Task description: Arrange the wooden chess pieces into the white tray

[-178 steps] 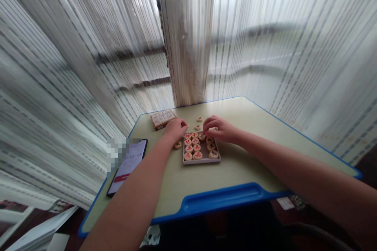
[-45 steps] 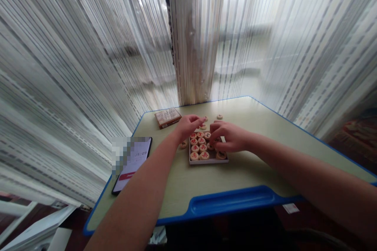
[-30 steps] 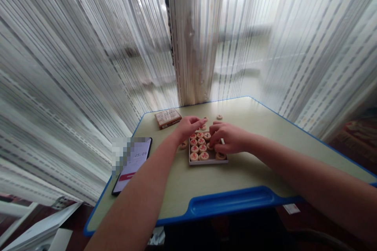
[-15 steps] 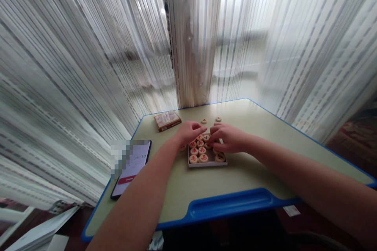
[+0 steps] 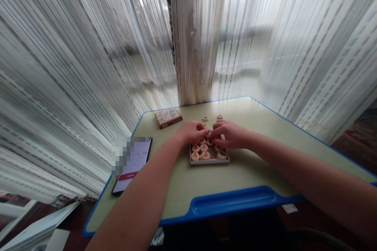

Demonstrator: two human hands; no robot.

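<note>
A shallow white box holds round wooden Chinese chess pieces, some lettered red and some dark, in rows with a gap in the middle. My left hand reaches over the box's far left part, its thumb and fingers closed together at the tips; whatever they hold is hidden. From the right, my right hand leans over the box with curled fingers, its fingertips on a Chinese chess piece near the far middle. Both hands' fingertips nearly meet, and they cover the far rows.
Two loose pieces, a dark-marked one and another, lie beyond the hands. A brown patterned box sits at the back left. A phone rests on the left. The pale table has a blue rim and front trough.
My left hand has shifted slightly toward the box, its fingertips now lower over the pieces. My right hand's fingers have moved a little farther back in the box. The view has shifted slightly.
</note>
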